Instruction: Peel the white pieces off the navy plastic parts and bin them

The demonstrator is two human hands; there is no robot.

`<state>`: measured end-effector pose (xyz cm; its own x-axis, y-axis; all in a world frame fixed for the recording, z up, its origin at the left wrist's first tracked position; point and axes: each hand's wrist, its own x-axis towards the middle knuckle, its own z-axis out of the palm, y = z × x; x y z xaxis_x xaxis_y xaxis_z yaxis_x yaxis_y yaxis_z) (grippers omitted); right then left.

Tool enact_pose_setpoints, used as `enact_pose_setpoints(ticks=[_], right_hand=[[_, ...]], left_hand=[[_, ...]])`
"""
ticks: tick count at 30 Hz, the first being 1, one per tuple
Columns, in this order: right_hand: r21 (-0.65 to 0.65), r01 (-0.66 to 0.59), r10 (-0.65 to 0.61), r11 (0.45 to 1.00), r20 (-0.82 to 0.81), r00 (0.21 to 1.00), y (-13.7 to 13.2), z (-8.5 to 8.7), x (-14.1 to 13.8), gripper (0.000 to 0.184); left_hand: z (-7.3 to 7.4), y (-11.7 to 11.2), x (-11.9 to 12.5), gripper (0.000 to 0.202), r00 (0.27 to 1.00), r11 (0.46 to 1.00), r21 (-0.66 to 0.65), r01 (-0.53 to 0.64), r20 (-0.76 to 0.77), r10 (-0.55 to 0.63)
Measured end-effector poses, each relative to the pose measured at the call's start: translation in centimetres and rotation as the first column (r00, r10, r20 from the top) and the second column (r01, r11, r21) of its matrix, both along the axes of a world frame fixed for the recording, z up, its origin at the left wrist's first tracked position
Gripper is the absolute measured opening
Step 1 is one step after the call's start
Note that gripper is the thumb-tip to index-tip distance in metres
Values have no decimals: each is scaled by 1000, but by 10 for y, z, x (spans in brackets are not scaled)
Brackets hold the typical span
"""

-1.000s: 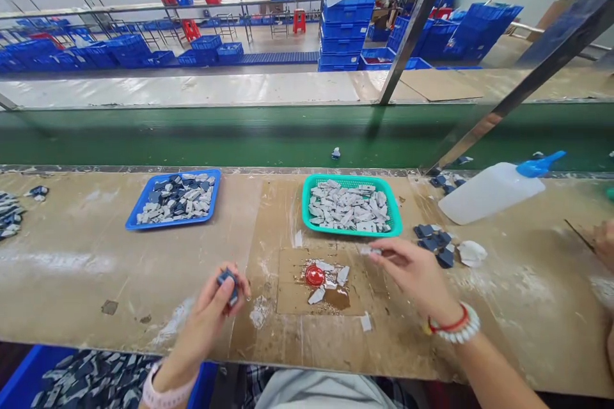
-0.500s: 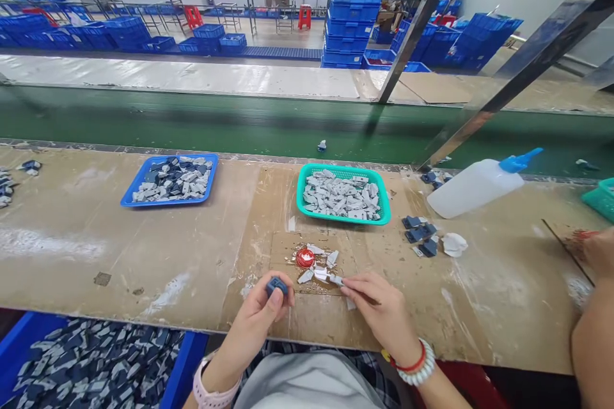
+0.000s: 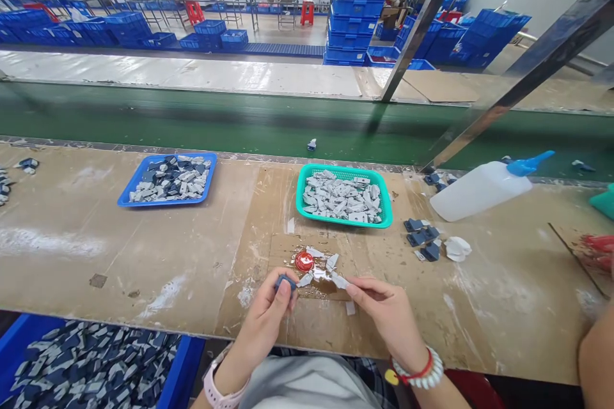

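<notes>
My left hand (image 3: 273, 302) is closed round a small dark blue plastic block (image 3: 284, 282), with the thumb on top. The fingertips of my right hand (image 3: 378, 303) pinch the end of a light grey plastic piece (image 3: 339, 280), low over the wet board. Between the hands lies a red round cap (image 3: 304, 261) with shiny liquid in and around it. Loose grey pieces (image 3: 332, 262) lie around the cap, one of them close to the block in my left hand. The liquid spreads over the cardboard (image 3: 283, 249) beneath.
A green basket (image 3: 300, 209) of grey pieces stands ahead, a blue tray (image 3: 125, 200) of mixed pieces further left. At right are a white bottle (image 3: 482, 192) and several dark blocks (image 3: 422, 233). A green conveyor (image 3: 192, 118) runs behind. A full blue crate (image 3: 189, 358) sits lower left; a co-worker's arm (image 3: 597, 351) is at right.
The grey piece in my right hand has turned and lies flatter. My left hand has shifted slightly right with the block. The small part on the conveyor has moved left.
</notes>
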<state>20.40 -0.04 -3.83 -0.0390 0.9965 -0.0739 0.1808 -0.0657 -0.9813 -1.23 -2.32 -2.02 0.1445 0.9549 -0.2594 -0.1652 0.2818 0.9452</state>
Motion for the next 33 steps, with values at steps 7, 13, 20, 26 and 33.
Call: enact_pose_setpoints(ticks=[7,13,20,26,33], right_hand=[[205,66,-46,977,-101,994,4,42,-9,8],[424,6,5,906,-25,1000,-4,57,-15,18],[542,-140,87,828,124,989,-6,58,-14,20],[594,-240,59,767,308,950,-19,62,-18,21],[583,-362,159,727,369,915,-22,49,-27,21]], left_hand=[[12,14,29,42,987,982,98,159,-41,-156],[25,17,42,38,989,974,178,139,34,-147],[34,14,45,30,962,958,223,178,-246,-121],[37,9,54,20,860,941,309,136,-508,43],[27,2,48,19,820,938,325,122,-565,90]])
